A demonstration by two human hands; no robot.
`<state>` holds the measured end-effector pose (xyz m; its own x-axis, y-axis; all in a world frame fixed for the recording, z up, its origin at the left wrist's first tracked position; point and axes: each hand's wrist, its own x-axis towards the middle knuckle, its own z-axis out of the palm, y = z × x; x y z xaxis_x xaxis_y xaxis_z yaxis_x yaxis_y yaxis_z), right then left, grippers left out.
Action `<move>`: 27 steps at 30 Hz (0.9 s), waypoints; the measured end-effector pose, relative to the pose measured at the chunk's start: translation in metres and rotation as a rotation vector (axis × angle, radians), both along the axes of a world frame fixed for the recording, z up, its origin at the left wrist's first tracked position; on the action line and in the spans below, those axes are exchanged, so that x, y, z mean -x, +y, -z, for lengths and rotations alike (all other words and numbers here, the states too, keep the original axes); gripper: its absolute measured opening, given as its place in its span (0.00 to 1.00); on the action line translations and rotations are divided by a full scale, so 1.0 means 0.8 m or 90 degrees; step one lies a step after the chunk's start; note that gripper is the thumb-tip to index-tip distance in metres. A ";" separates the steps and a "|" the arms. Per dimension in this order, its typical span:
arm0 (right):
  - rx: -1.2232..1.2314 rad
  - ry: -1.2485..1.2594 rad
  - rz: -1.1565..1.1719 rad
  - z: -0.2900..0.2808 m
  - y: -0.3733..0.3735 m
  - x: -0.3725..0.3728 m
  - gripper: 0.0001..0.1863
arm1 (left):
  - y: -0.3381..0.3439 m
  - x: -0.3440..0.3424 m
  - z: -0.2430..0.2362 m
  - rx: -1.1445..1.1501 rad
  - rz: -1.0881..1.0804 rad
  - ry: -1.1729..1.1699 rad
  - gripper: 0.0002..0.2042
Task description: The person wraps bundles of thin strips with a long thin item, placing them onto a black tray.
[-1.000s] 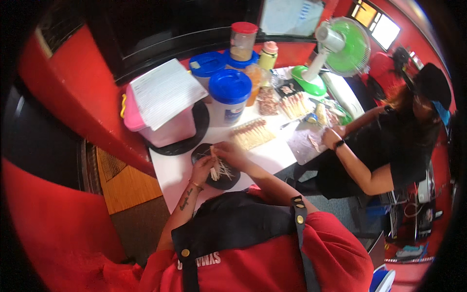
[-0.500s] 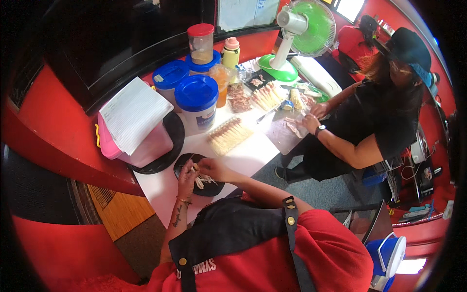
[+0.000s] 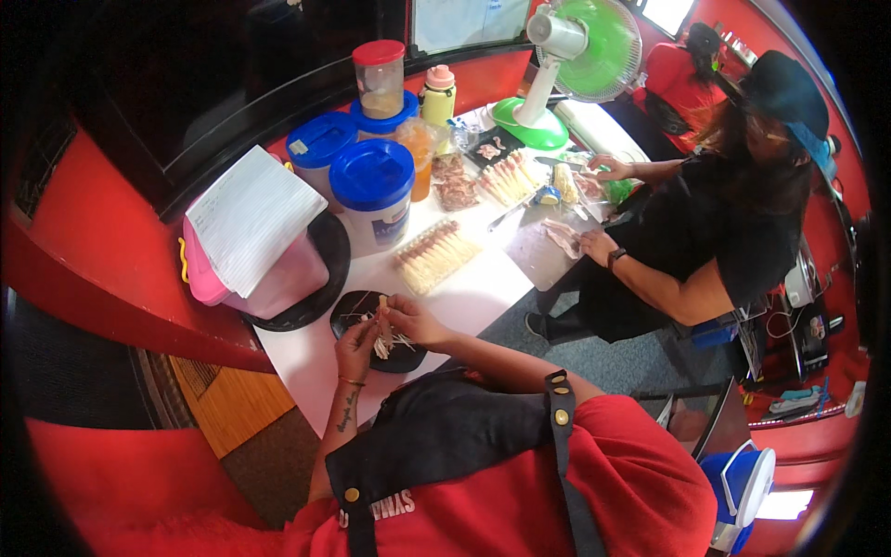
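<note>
Over a dark round plate at the near edge of the table, my left hand and my right hand meet with fingers pinched. Between them is a small bundle of pale strands with a pinkish part, perhaps meat-wrapped enoki mushrooms; my fingers hide much of it. More thin white strands lie on the plate beneath. Just beyond stands a clear tray packed with a row of similar pale, reddish-topped rolls.
A co-worker handles meat strips on a board at the right. Blue-lidded tubs, a pink box under a notebook, a second tray of rolls, bagged meat and a green fan surround the table.
My right hand has shifted slightly, and the bundle now stands upright between my fingertips. The co-worker's one hand has moved away from the board toward the far items.
</note>
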<state>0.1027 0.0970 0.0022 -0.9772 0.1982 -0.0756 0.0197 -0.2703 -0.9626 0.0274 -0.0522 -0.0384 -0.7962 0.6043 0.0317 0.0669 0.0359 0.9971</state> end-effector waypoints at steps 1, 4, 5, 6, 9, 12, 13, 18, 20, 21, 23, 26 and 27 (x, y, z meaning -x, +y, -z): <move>0.003 -0.001 -0.005 0.001 -0.001 0.001 0.12 | -0.004 0.000 0.002 -0.008 -0.001 -0.029 0.11; 0.060 -0.001 -0.031 -0.002 -0.002 0.002 0.12 | -0.007 -0.002 0.005 -0.024 0.007 -0.040 0.11; 0.107 -0.017 -0.011 -0.008 -0.003 0.001 0.12 | -0.007 -0.004 0.002 -0.018 -0.003 -0.041 0.11; 0.154 -0.033 0.009 -0.014 -0.002 0.001 0.12 | -0.005 -0.007 0.000 -0.028 0.001 -0.074 0.11; 0.205 -0.057 0.010 -0.016 0.011 0.000 0.13 | 0.002 -0.010 -0.003 -0.014 0.023 -0.110 0.11; 0.215 -0.073 0.030 -0.018 0.016 -0.001 0.13 | 0.003 -0.004 0.001 0.025 0.063 -0.102 0.12; 0.219 -0.082 0.033 -0.020 0.020 -0.003 0.13 | 0.007 -0.004 -0.001 -0.005 0.059 -0.089 0.11; 0.137 -0.110 0.050 -0.021 0.043 -0.013 0.13 | 0.037 -0.003 -0.015 -0.091 0.040 -0.307 0.11; 0.044 -0.127 0.006 -0.028 0.054 -0.021 0.12 | 0.060 -0.010 -0.027 -0.078 0.076 -0.264 0.12; 0.057 -0.121 0.006 -0.030 0.059 -0.025 0.11 | 0.079 -0.019 -0.032 -0.110 0.043 -0.315 0.11; -0.007 -0.128 0.025 -0.031 0.076 -0.030 0.11 | 0.107 -0.021 -0.024 -0.131 0.038 -0.295 0.10; -0.062 -0.141 0.036 -0.042 0.103 -0.038 0.11 | 0.141 -0.028 -0.027 -0.168 0.008 -0.274 0.09; -0.055 -0.149 0.032 -0.046 0.115 -0.041 0.11 | 0.151 -0.027 -0.030 -0.087 -0.006 -0.255 0.10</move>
<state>0.1358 0.1889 0.0390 -0.9241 0.2612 -0.2789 0.2327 -0.1941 -0.9530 0.0491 0.0685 -0.0146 -0.7676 0.6082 -0.2022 -0.3268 -0.1001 0.9398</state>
